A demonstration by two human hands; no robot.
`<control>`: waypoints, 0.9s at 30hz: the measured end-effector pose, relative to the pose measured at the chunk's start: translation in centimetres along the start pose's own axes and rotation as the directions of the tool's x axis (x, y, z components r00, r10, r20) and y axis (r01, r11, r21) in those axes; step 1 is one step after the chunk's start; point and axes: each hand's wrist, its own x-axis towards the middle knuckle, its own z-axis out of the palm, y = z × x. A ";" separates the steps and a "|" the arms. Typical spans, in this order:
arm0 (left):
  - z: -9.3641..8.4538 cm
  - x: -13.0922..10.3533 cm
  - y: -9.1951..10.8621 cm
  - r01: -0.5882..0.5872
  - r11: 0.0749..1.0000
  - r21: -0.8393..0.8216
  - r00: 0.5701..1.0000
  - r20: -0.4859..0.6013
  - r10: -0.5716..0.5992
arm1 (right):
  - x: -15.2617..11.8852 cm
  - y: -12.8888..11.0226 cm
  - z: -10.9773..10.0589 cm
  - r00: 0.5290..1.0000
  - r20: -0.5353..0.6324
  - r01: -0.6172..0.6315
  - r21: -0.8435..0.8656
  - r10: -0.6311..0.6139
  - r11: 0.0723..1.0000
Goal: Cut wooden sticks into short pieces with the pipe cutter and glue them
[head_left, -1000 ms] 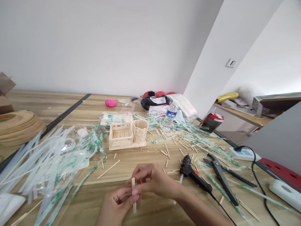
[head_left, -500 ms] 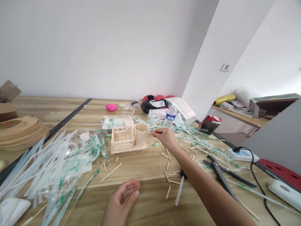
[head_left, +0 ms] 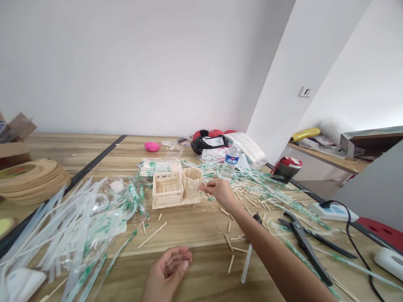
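A small wooden-stick model stands mid-table, with an open square box (head_left: 167, 188) and a round stick cup (head_left: 192, 185) side by side on a flat stick base (head_left: 177, 204). My right hand (head_left: 220, 191) is at the cup's right side, thumb and fingers pinched together. Whatever lies in the pinch is too small to make out. Nearer to me, my left hand (head_left: 168, 273) hovers over the table, fingers loosely curled and apart from the thumb, holding nothing. Under my right forearm is a glue gun's black tip with a clear glue stick (head_left: 247, 264), partly hidden.
Loose short sticks (head_left: 247, 195) lie to the right. Pliers (head_left: 305, 244) rest beyond my right arm, near a power strip (head_left: 332, 211) and cord. A water bottle (head_left: 231, 159) stands behind. Clear glue sticks and plastic wrappers (head_left: 92, 234) cover the left, beside a tape roll (head_left: 31, 185).
The view has shifted slightly, so things sit a little lower and further right. My right fingertips have come closer to the cup's side. My left hand stays much the same.
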 end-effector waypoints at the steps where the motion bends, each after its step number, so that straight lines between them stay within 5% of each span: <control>1: 0.1 0.0 -0.1 -0.003 1.000 -0.007 1.000 -0.012 0.003 | 0.0 -0.1 -0.4 1.000 -0.018 0.006 0.003 -0.005 1.000; 6: 0.3 -0.1 -0.4 -0.001 1.000 -0.028 1.000 -0.015 0.001 | 0.3 -0.8 -1.7 0.995 -0.078 0.067 0.026 -0.065 0.997; 10: 0.3 -0.1 -0.5 0.006 1.000 -0.027 1.000 -0.007 -0.006 | 0.2 -0.8 -0.8 0.993 -0.076 0.095 0.035 -0.092 0.995; 27: 0.3 0.0 -0.8 0.002 1.000 -0.014 1.000 -0.001 -0.002 | 0.2 1.2 2.0 0.993 0.119 0.002 0.068 -0.010 0.998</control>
